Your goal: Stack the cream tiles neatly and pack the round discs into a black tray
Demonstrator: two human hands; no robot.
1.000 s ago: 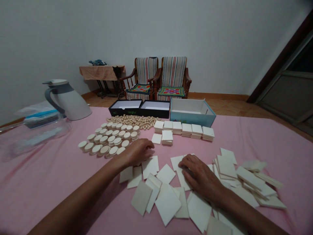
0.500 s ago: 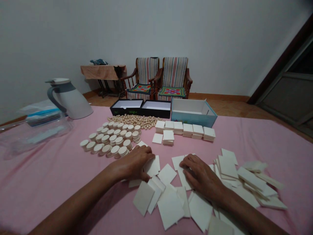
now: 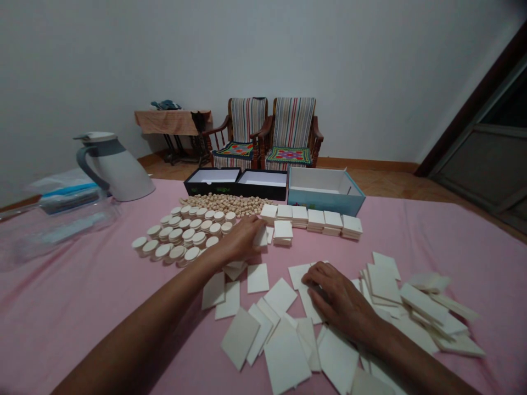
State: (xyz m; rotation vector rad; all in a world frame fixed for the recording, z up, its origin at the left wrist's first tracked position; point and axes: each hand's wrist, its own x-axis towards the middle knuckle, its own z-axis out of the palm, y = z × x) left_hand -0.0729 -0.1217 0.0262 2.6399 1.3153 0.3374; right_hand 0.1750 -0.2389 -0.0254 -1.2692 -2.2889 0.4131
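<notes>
My left hand (image 3: 245,240) is closed on a thin white square wooden tile (image 3: 261,238), held at the spot where a single tile (image 3: 270,235) lies, beside a short stack of square tiles (image 3: 282,232). Its fingertips are partly hidden by the hand itself. My right hand (image 3: 337,296) rests loosely curled on scattered square tiles (image 3: 310,302), its fingers apart and gripping nothing that I can see. More loose tiles (image 3: 286,354) overlap between and below my hands. Behind the short stack runs a row of tile stacks (image 3: 315,218).
Stacks of round wooden discs (image 3: 175,236) stand left of my left hand, with small wooden beads (image 3: 230,204) behind them. Two black trays (image 3: 255,189) and a blue box (image 3: 325,200) stand farther back. A jug (image 3: 123,170) and plastic packaging (image 3: 69,219) are at left. Tiles heap (image 3: 428,312) at right.
My left hand has moved forward from the loose tiles to beside the short stack, carrying a tile. Tiles it covered now show. My right hand has stayed in place.
</notes>
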